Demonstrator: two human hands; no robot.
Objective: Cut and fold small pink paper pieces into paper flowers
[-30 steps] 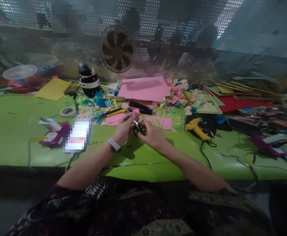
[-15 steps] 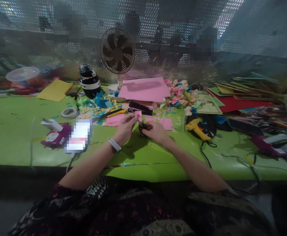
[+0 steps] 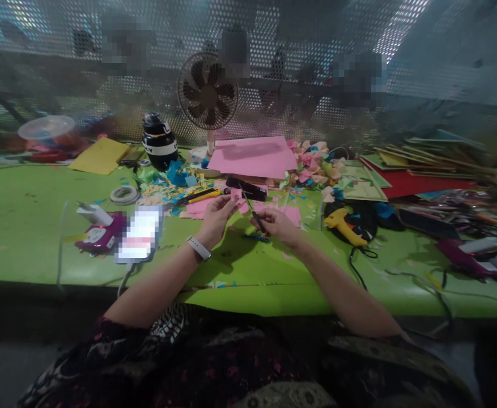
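Observation:
Between the fingertips of my left hand [image 3: 217, 218] is a small piece of pink paper [image 3: 237, 196]. My right hand [image 3: 279, 225] is closed on a pair of scissors [image 3: 257, 217] with dark handles; the thin blades point up and away, close to the pink piece. Just beyond my hands lie a black stapler [image 3: 248, 188], a yellow cutter knife [image 3: 204, 195] and pink paper pieces [image 3: 197, 209]. Small blue scraps [image 3: 255, 238] rest on the green table under the scissors.
A lit phone [image 3: 140, 233] and purple box [image 3: 99, 233] stand left, near a tape roll [image 3: 123, 194]. A yellow glue gun [image 3: 345, 225] lies right. Behind are a black bottle [image 3: 158, 141], a fan [image 3: 208, 93], pink sheets [image 3: 254, 157] and paper petals [image 3: 316, 160].
The scissors have swung in my right hand, so their blades now show further apart from the pink piece. My right hand has shifted slightly right; the left still holds the paper.

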